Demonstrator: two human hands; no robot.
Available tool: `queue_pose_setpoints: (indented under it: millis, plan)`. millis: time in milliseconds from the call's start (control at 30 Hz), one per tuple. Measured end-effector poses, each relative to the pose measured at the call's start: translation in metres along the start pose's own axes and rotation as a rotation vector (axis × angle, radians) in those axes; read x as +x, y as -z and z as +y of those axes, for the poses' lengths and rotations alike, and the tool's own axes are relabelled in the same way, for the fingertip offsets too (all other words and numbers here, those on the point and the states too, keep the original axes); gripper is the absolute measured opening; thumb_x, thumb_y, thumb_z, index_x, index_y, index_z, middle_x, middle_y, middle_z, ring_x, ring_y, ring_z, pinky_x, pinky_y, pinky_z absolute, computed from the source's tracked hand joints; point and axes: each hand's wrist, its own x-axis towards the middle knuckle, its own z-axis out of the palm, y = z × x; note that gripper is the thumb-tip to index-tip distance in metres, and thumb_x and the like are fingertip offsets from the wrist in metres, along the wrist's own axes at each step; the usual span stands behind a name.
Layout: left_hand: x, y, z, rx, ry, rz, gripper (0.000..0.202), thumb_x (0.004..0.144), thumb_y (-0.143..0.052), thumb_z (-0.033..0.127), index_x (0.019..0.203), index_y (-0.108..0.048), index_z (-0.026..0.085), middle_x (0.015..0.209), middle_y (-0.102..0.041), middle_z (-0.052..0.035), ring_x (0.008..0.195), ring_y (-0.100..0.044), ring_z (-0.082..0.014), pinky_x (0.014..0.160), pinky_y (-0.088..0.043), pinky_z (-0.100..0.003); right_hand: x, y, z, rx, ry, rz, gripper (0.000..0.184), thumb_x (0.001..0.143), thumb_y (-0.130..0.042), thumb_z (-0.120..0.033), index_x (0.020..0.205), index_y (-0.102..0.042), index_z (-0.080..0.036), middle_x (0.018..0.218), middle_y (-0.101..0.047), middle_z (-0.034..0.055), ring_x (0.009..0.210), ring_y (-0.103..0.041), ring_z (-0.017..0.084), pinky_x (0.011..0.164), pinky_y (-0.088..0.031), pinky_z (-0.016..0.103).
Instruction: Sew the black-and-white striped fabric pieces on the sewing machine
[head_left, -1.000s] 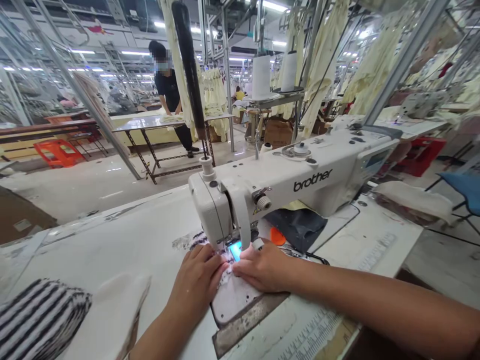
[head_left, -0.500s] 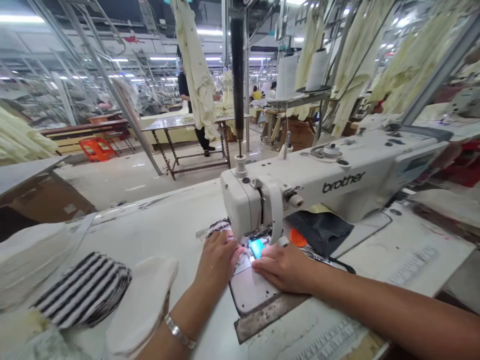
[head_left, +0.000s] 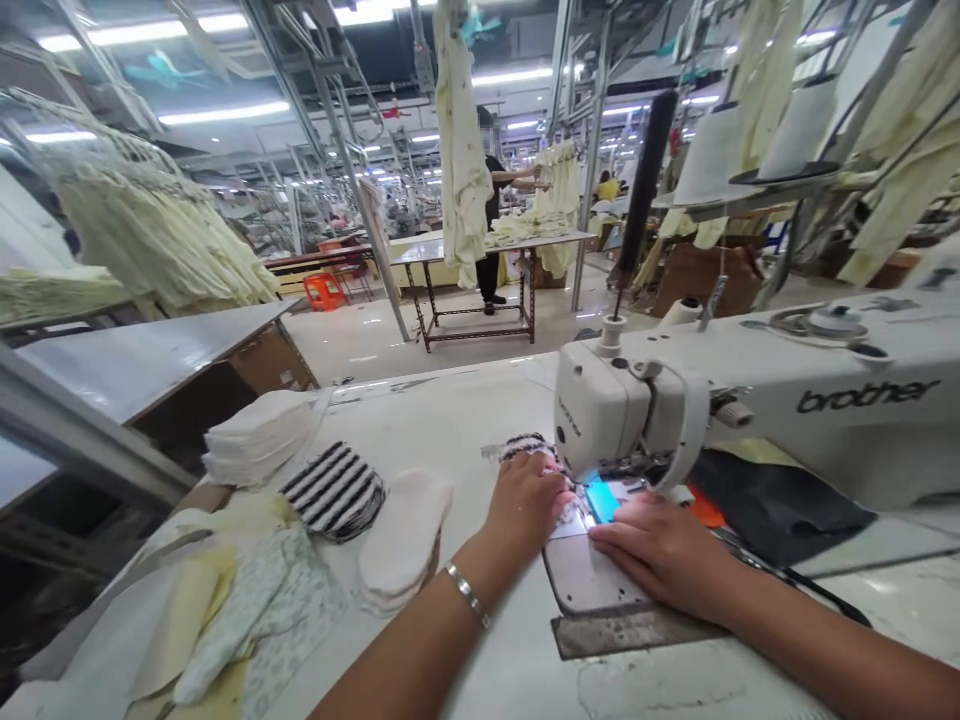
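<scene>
A white sewing machine (head_left: 607, 410) stands over its metal needle plate (head_left: 600, 575). My left hand (head_left: 529, 500), with a silver bracelet at the wrist, is closed on a black-and-white striped fabric piece (head_left: 525, 445) left of the needle area. Most of that fabric lies hidden under the fingers and the machine head. Just right of the presser foot, my right hand (head_left: 660, 545) has its fingers pressed together low on the plate. A bright blue patch (head_left: 601, 500) shows between the hands. Whatever the right fingertips pinch is too small to make out.
Left of my hands lie a striped fabric stack (head_left: 337, 490), white oval pieces (head_left: 405, 535), a white stack (head_left: 259, 430) and loose printed cloth (head_left: 247, 600). Dark cloth (head_left: 780, 510) and an orange item (head_left: 705, 507) sit under the machine arm. A person stands behind a far table (head_left: 427, 250).
The view has swung left, so the machine and hands appear farther right and more stacks show. Both hands stay at the needle area with little visible movement. The distant person's arms are now stretched toward hanging garments.
</scene>
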Motion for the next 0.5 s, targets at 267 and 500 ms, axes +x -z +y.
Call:
queue_pose_setpoints:
  millis: [267,500]
  plan:
    - [-0.049,0.026,0.018,-0.1,-0.031,-0.1,0.025,0.082,-0.062,0.035,0.098,-0.058,0.016,0.116,-0.054,-0.0098,0.107,-0.047,-0.0297,0.09,-0.04,-0.047,-0.005,0.025,-0.012,0.163,-0.011,-0.079,0.032,0.097,-0.035,-0.027,0.095,-0.066,-0.017,0.07,-0.06,0.0056,0.067,-0.053,0.018,0.067,-0.035,0.032]
    - [-0.121,0.069,0.053,-1.522,0.754,-0.01,0.035,0.08,-0.06,0.051,0.098,-0.052,0.021,0.088,-0.06,-0.0012,0.077,-0.054,-0.0143,0.068,-0.044,-0.023,-0.028,0.039,-0.063,1.15,-0.554,-0.112,0.09,0.07,-0.075,-0.052,0.143,-0.028,-0.028,0.141,-0.038,0.0098,0.123,-0.042,0.027,0.106,-0.032,0.047]
